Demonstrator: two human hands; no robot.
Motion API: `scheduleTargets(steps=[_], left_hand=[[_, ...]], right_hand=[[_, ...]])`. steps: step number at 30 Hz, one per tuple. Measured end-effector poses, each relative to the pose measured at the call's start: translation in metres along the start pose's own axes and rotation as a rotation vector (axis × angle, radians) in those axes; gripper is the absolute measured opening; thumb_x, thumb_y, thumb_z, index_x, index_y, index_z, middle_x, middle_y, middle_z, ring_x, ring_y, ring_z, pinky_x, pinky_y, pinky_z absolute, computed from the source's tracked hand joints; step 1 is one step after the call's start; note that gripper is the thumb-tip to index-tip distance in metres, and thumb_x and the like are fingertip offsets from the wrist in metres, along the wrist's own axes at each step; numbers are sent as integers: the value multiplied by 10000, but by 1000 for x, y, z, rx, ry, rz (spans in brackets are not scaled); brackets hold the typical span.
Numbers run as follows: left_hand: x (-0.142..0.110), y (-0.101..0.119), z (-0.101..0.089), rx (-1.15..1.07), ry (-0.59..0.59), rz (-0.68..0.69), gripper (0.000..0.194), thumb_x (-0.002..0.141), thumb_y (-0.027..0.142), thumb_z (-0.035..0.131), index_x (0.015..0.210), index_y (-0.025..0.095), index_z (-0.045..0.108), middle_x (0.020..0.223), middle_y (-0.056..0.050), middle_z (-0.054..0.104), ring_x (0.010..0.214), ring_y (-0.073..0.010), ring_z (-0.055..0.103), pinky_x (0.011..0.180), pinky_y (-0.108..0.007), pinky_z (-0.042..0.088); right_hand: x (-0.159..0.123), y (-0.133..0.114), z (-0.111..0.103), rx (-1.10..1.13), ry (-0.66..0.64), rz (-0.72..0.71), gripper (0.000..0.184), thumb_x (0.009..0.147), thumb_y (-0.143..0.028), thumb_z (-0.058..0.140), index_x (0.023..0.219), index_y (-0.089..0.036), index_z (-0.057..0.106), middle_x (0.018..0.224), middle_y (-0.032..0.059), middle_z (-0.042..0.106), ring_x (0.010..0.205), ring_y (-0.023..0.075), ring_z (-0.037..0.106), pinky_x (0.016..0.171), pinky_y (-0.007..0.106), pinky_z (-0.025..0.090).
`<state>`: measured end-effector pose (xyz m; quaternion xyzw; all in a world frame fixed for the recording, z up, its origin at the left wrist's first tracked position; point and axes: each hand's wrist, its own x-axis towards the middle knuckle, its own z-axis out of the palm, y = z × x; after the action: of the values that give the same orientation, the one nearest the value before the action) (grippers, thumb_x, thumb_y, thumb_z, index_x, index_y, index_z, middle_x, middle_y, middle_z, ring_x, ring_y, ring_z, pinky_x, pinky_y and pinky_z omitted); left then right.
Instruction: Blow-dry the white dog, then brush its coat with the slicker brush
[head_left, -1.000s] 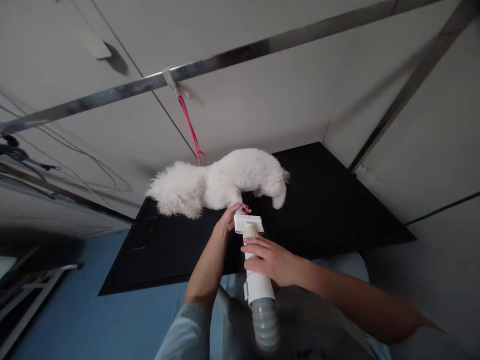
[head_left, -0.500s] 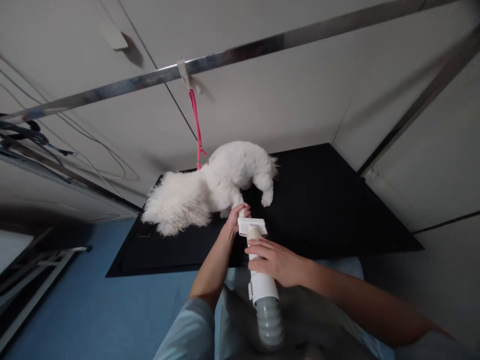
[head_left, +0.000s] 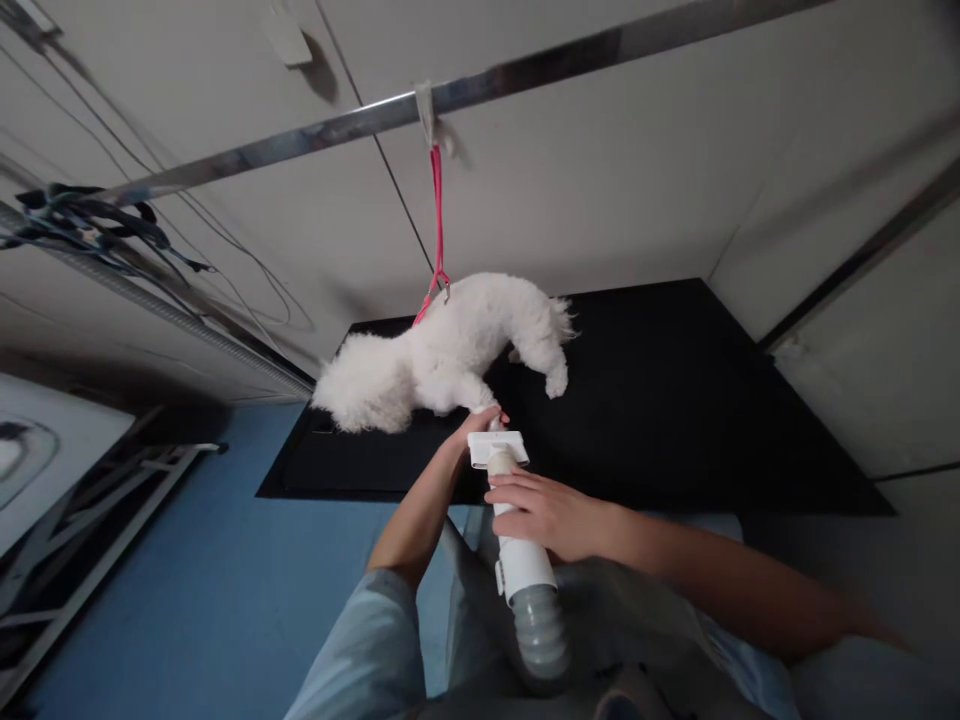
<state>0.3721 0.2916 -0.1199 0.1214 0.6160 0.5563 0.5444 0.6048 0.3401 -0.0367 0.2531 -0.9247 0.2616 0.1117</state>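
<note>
A small fluffy white dog stands on a black table, clipped to a pink leash that hangs from a metal bar. My left hand is closed around the dog's front leg near the paw. My right hand grips a white blower nozzle with a flat brush head, its grey ribbed hose running down toward me. The brush head sits right beside the held leg.
Dark cables lie along a ledge at the left. A metal frame stands on the blue floor at the lower left. White wall panels enclose the table at the back and right.
The view has swung left, so the dog and leash now sit further right in frame. The dog shifted its body a little; both hands keep their hold.
</note>
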Motion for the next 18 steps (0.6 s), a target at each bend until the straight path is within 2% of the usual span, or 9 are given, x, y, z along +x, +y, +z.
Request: scheduleTargets(steps=[4, 7, 9, 12, 15, 16, 18], left_hand=[[-14, 8, -21, 28, 48, 40, 182, 758, 306, 700, 798, 129, 687, 624, -18, 613, 540, -120, 539, 535, -235, 392], [-28, 10, -31, 4, 57, 77, 186, 721, 256, 719, 852, 129, 680, 626, -5, 599, 547, -115, 526, 549, -239, 397], [-35, 11, -35, -39, 96, 156, 225, 708, 226, 737, 902, 137, 664, 642, 11, 593, 565, -110, 527, 570, -239, 407], [-39, 12, -41, 4, 260, 318, 170, 724, 205, 753, 779, 147, 603, 625, 27, 567, 564, -91, 504, 572, -225, 392], [-36, 12, -50, 54, 446, 425, 237, 756, 202, 750, 687, 166, 526, 569, 44, 529, 522, -74, 456, 538, -212, 360], [-35, 12, -54, 46, 457, 427, 240, 760, 203, 752, 688, 170, 525, 558, 48, 525, 512, -72, 447, 529, -209, 353], [-36, 13, -64, 19, 373, 376, 246, 740, 202, 778, 676, 166, 543, 552, 41, 536, 509, -74, 452, 522, -208, 360]], right_hand=[[4, 6, 9, 35, 21, -30, 260, 916, -237, 621, 1144, -131, 686, 1308, 203, 630, 1392, 322, 456, 1144, 527, 400], [14, 8, 12, 33, 60, -65, 235, 943, -222, 583, 1127, -119, 687, 1325, 206, 620, 1404, 331, 442, 1154, 536, 387], [22, 8, 13, 30, 58, -96, 225, 954, -225, 572, 1124, -130, 685, 1334, 197, 617, 1413, 322, 431, 1159, 536, 381], [32, 9, 15, 20, 68, -154, 212, 955, -235, 577, 1114, -144, 683, 1319, 184, 628, 1403, 311, 445, 1159, 539, 382], [38, 13, 18, 9, 88, -173, 212, 933, -241, 613, 1110, -144, 680, 1317, 188, 627, 1400, 322, 446, 1157, 559, 377], [39, 15, 19, 6, 81, -176, 212, 927, -237, 622, 1111, -149, 678, 1321, 186, 625, 1403, 319, 442, 1157, 558, 379], [42, 17, 19, -10, 79, -164, 190, 931, -202, 609, 1103, -164, 679, 1334, 175, 622, 1409, 303, 438, 1159, 554, 378]])
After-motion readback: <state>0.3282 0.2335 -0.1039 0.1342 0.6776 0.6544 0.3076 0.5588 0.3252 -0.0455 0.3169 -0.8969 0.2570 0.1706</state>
